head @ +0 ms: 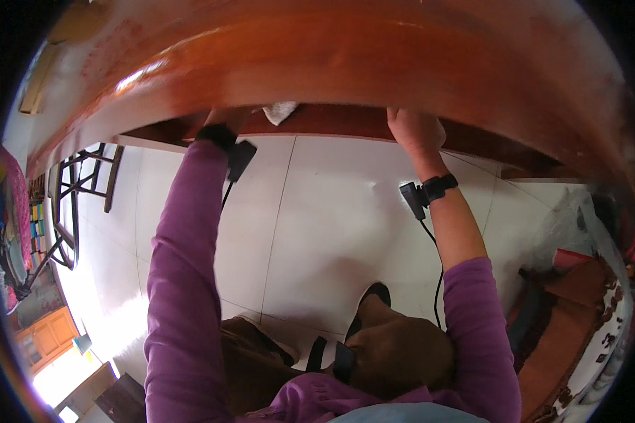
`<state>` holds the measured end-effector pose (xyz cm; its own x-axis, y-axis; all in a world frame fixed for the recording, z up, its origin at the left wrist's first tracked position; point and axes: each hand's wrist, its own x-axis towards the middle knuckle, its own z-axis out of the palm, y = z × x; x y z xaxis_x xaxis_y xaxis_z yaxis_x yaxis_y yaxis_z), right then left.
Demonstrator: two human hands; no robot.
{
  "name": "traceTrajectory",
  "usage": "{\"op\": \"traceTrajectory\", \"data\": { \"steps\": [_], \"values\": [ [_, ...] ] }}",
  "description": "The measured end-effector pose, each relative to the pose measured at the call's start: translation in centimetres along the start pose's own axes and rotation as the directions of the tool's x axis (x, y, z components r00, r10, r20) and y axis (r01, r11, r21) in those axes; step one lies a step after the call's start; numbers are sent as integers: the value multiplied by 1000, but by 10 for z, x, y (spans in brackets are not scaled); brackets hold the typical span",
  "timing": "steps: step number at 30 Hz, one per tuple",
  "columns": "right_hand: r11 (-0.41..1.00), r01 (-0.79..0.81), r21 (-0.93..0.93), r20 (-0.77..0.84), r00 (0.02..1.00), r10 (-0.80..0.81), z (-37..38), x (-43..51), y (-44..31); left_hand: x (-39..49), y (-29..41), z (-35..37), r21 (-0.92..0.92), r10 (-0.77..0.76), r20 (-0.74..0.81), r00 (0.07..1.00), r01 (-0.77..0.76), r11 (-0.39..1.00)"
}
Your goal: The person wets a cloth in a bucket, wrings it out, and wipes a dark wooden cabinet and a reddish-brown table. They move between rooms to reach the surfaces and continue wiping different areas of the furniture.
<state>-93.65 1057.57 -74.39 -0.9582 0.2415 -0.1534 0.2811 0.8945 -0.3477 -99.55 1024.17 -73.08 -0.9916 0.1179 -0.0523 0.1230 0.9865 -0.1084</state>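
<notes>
A large, glossy reddish-brown wooden surface [317, 58] fills the top of the view, and its lower edge cuts across both hands. My left hand [230, 117] reaches in beneath that edge, with its fingers out of sight. Close to its right hangs a corner of white cloth [280, 112]; whether the hand touches it is hidden. My right hand [416, 133] is raised at the same edge, its fingers curled and their tips covered by the wood. Behind the hands runs a dark red-brown wooden board [338, 122]. Whether either hand grips something does not show.
Pale floor tiles [317, 211] lie below. On the left stand a dark folding metal frame [90, 180] and heaped colourful cloth [13, 211]. Orange-brown fabric [566, 322] and clear plastic [566, 227] are at the right. Cabled black devices are strapped to both wrists.
</notes>
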Motion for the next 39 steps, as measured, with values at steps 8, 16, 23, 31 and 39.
{"op": "traceTrajectory", "data": {
  "steps": [8,16,23,31,39],
  "values": [
    [988,156,-8,-284,947,-152,-5,-7,-10,13,-1,21,66,-218,216,952,209,976],
    [951,288,-115,-199,931,-306,14,6,7,-9,-2,-9,-116,-121,76,990,129,985],
    [790,590,-170,-344,715,-608,18,30,50,-153,-66,-33,-271,70,-92,993,-93,958],
    [936,50,-348,-527,816,-239,-57,102,269,-292,-145,-33,-215,-155,192,969,195,957],
    [944,103,-313,-507,822,-258,-2,132,71,-370,-158,-16,-280,-292,297,909,376,884]
  ]
}}
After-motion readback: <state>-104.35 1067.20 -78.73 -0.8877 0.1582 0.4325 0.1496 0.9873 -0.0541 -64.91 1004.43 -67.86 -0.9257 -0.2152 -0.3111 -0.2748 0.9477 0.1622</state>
